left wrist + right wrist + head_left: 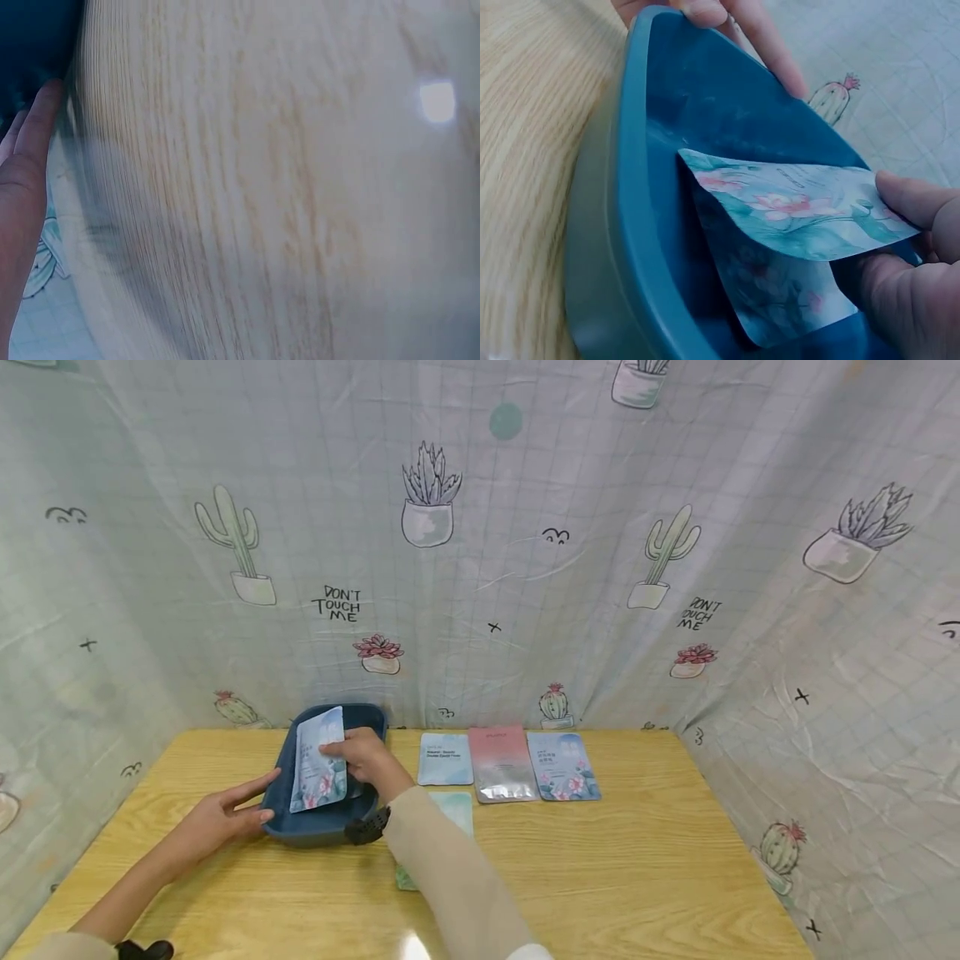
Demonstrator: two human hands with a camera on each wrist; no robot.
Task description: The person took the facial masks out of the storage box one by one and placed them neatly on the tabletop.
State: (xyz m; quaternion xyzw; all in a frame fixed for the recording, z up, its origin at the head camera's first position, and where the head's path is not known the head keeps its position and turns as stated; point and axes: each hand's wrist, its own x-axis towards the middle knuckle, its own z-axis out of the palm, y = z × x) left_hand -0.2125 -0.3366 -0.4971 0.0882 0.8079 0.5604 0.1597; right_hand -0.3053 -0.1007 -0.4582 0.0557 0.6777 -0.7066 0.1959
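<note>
My right hand [365, 755] pinches a light blue mask packet [318, 760] printed with pink lotus flowers, thumb and fingers at its right edge. The packet is tilted inside a dark blue plastic basin [311, 824]. Under it in the right wrist view, a second flowered packet [780, 304] lies in shadow within the basin. My left hand [217, 817] grips the basin's left rim, with a fingertip over the edge in the right wrist view. In the left wrist view, its fingers [39, 124] lie along the basin's outer side.
Right of the basin, a small pale blue packet [446, 760], a pink-and-silver packet [502, 764] and a blue flowered packet [563, 767] lie in a row. A green packet [454, 812] is partly hidden under my right sleeve. A cactus-print curtain [480, 577] hangs behind the wooden table [637, 877].
</note>
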